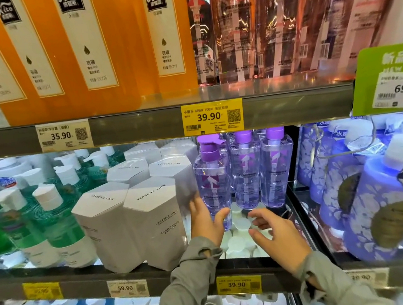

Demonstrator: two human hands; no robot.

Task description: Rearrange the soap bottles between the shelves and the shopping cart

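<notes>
Head view shows the left hand (207, 222) reaching up from a grey sleeve (190, 276) and gripping the lower part of a clear purple soap bottle (213, 183), thumb across its front, fingers behind its left side. The bottle stands upright on the middle shelf (85, 284), in front of two matching bottles (261, 171); whether its base rests on the shelf cannot be told. The right hand (274, 231) hovers just beside it, palm down, fingers spread and loose, holding nothing, over some white caps (239, 222). White boxes (152, 218) stand left of the bottle, flowered blue bottles (373, 209) right, and orange bottles (124, 49) on the shelf above.
</notes>
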